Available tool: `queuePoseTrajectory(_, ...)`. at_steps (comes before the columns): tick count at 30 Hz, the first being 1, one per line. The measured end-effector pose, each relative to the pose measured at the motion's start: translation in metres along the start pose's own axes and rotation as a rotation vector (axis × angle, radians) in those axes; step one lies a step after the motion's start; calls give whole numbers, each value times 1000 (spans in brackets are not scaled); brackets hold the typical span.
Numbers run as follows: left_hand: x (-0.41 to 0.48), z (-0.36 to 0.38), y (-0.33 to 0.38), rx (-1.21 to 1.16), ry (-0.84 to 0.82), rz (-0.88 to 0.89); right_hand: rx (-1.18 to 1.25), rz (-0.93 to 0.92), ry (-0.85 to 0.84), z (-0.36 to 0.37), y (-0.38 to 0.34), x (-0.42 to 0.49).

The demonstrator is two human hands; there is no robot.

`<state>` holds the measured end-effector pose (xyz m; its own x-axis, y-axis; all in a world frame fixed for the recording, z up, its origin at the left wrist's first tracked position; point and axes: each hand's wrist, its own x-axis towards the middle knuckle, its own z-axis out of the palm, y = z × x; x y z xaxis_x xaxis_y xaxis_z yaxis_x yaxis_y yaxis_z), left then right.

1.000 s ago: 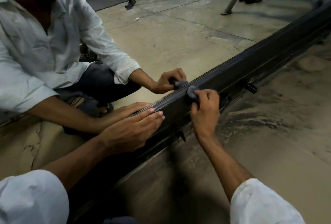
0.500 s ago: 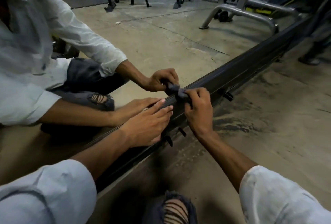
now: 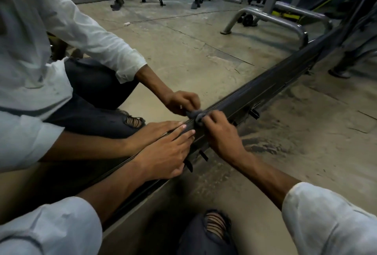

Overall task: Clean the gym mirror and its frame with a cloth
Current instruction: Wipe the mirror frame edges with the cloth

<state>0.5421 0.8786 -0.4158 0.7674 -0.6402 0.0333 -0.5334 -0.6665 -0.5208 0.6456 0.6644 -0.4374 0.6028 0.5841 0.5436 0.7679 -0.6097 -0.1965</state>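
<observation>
The mirror's dark metal bottom frame [image 3: 265, 89] runs diagonally from lower left to upper right, with the mirror glass [image 3: 183, 54] above and left of it. My right hand [image 3: 220, 134] grips a small grey cloth [image 3: 199, 117] bunched against the frame's top edge. My left hand [image 3: 165, 154] lies flat with straight fingers on the frame just left of the cloth. The glass shows the reflection of my arms, white shirt and both hands.
Bare dusty concrete floor [image 3: 295, 152] lies right of the frame. Small black clips [image 3: 254, 113] stick out under the frame. My torn-jeans knee [image 3: 216, 228] is at the bottom. A grey machine leg [image 3: 269, 18] and benches show in the mirror; a foot [image 3: 339, 73] stands at far right.
My right hand has slid the cloth down-left along the frame, closer to my left hand. My head has lifted, so more of the gym shows.
</observation>
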Motion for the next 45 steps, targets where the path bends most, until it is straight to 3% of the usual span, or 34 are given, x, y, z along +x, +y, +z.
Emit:
queuePoseTrajectory(2,0,-1,1,42,1,1,-25,-175,-65,1,-2,-7)
queuePoseTrajectory(3,1,-1,0,53,-5,11,-33,-169,-45,1,3,-5)
queuePoseTrajectory(7,-1,3,-1,62,-33,24,79,376,166,6,32,6)
queuePoseTrajectory(8,-1,3,-2,53,-39,28,99,411,190,10,30,6)
queuePoseTrajectory(12,-1,4,1,58,-17,8,247,114,120,33,-19,-14)
queuePoseTrajectory(15,-2,9,1,50,-18,5,281,19,84,41,-16,-24)
queuePoseTrajectory(17,-2,11,0,48,-7,-4,287,151,174,43,9,-20)
queuePoseTrajectory(20,-1,10,0,47,34,11,304,519,334,46,40,-14)
queuePoseTrajectory(21,-1,10,0,53,41,13,321,540,342,49,39,-15)
queuePoseTrajectory(27,2,12,0,47,20,13,383,68,137,55,4,-27)
queuePoseTrajectory(29,11,10,-4,50,-1,40,365,130,194,51,21,-18)
queuePoseTrajectory(32,33,10,-9,79,-50,91,394,499,380,44,43,-6)
queuePoseTrajectory(34,40,13,-9,118,-44,81,417,647,442,41,46,1)
queuePoseTrajectory(36,42,12,-8,126,-34,75,377,569,410,39,37,4)
queuePoseTrajectory(39,40,11,-4,131,-43,51,262,168,273,35,23,-1)
queuePoseTrajectory(41,42,9,-4,135,-49,54,173,28,230,24,38,6)
queuePoseTrajectory(45,40,8,-5,146,-71,65,90,394,327,7,87,24)
